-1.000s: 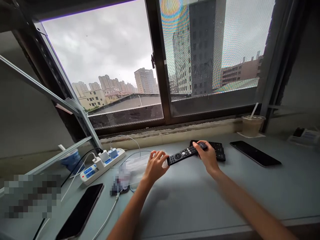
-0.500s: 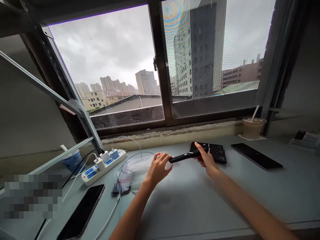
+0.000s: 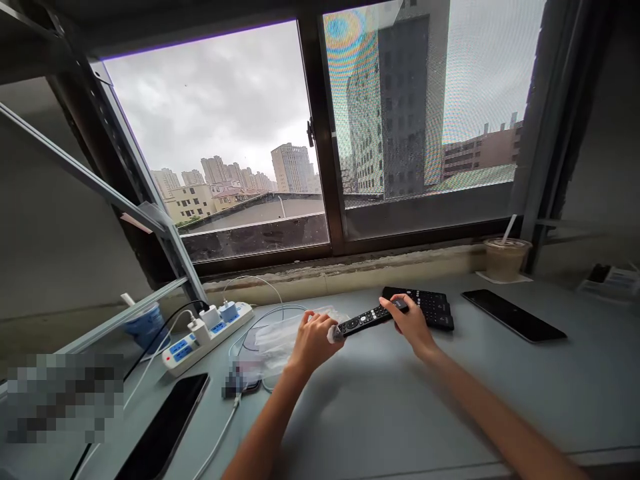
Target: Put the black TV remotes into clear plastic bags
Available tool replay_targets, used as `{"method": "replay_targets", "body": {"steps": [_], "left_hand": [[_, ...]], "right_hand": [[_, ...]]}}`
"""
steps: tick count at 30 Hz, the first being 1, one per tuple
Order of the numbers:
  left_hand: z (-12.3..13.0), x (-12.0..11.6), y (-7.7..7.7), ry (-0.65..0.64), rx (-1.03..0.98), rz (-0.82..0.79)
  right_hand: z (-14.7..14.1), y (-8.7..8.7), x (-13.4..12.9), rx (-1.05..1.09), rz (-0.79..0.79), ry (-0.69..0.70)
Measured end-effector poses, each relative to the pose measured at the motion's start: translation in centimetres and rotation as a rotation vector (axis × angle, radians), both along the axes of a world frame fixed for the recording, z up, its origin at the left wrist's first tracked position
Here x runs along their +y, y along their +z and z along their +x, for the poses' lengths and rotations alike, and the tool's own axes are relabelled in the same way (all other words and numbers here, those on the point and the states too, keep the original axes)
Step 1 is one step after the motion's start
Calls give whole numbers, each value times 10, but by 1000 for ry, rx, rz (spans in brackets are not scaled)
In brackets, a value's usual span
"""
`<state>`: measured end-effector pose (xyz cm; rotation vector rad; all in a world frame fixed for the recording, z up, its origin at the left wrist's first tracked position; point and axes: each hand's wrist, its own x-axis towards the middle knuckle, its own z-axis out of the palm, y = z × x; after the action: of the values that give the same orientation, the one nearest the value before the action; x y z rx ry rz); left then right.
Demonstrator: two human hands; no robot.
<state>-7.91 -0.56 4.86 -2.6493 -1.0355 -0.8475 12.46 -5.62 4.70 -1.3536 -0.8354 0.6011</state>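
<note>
Big window (image 3: 210, 113) takes up most of the upper frame, grey sky behind it. Below that is the grey-blue tabletop (image 3: 390, 413). The right arm (image 3: 490, 407) slants in from the lower right and the left arm (image 3: 270, 420) comes up from bottom centre, so they angle toward each other mid-frame. A crinkly clear plastic bag (image 3: 280, 343) lies just left of centre, and a few other dark remotes (image 3: 437, 310) sit together right of centre. The left hand (image 3: 314, 340) is palm down, fingers curled, pinching the plastic. The right hand (image 3: 411, 327) has its thumb and fingers closed around the upper right end of a black remote (image 3: 367, 320). That remote's up off the surface between the two hands, buttons showing, tilted so its lower left end meets the plastic by the left fingers.
</note>
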Motion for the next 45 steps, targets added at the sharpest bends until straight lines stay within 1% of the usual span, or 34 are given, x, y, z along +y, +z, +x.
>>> {"method": "replay_targets", "body": {"steps": [4,10,14,17,20,22,25,28,31,34,37,41,43,45], "left_hand": [[2,-3,0,15,22,-34],[3,-4,1,27,3,-33],[3,-3,-1,41,-19,12],[5,-5,0,33,-39,60],[6,-10,2,18,-49,95],[7,-12,3,7,-41,117],[8,-15,4,0,-40,148],[11,-17,1,-52,-50,163],[14,-18,-2,-97,-62,195],[14,-16,-1,-72,-101,209],[7,-10,4,-29,-109,164],[-4,0,8,37,-65,107],[-7,3,7,65,-45,100],[-7,4,6,61,-42,110]], "right_hand": [[-5,5,-5,42,20,129],[-6,8,-9,14,42,284],[-7,7,-11,-45,54,497],[-13,4,-11,-95,14,629],[-22,-1,-10,-119,-45,674],[-28,-5,-9,-86,-76,686],[-32,-9,-7,-9,-53,738],[-31,-8,-10,72,-31,824],[-31,-3,-15,146,-56,894],[-31,4,-18,193,-63,862],[-26,10,-17,265,-37,763],[-9,17,-14,495,86,607],[0,19,-13,627,173,594],[6,20,-12,714,208,620]]}}
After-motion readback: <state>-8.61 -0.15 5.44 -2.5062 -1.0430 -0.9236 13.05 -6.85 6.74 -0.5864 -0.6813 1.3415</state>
